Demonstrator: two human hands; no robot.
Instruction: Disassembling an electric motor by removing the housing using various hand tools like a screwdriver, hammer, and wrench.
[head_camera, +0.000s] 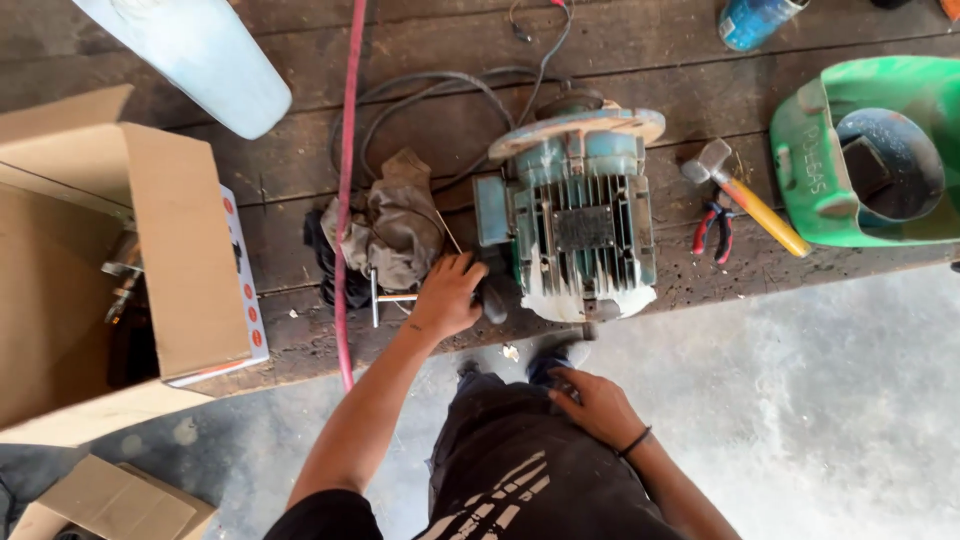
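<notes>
The person stood at the edge of a worn wooden bench (620, 60) with an old blue electric motor (578, 215) lying on it, its finned body grimy and paint flaking. The left hand (447, 297) rested at the motor's near left corner, fingers curled down onto a dark part there; whether they gripped it or merely pressed on it could not be told. The right hand (597, 405) lay flat and loose on the person's own thigh, holding nothing, well back from the bench.

Just left of the left hand lay a crumpled grey rag (392, 230), with a small metal T-handled tool (385, 297) beside it and a pink hose (345, 190) running past. Farther left stood an open cardboard box (165, 250). Beyond the motor, off to the right of both hands, a yellow-handled hammer (745, 195) and red-handled pliers (713, 232) lay untouched, near a green housing (860, 150).

As a judgement, the work looked early: the motor seemed still whole, its covers on, no fasteners or loose parts laid out, and only one hand engaged.
</notes>
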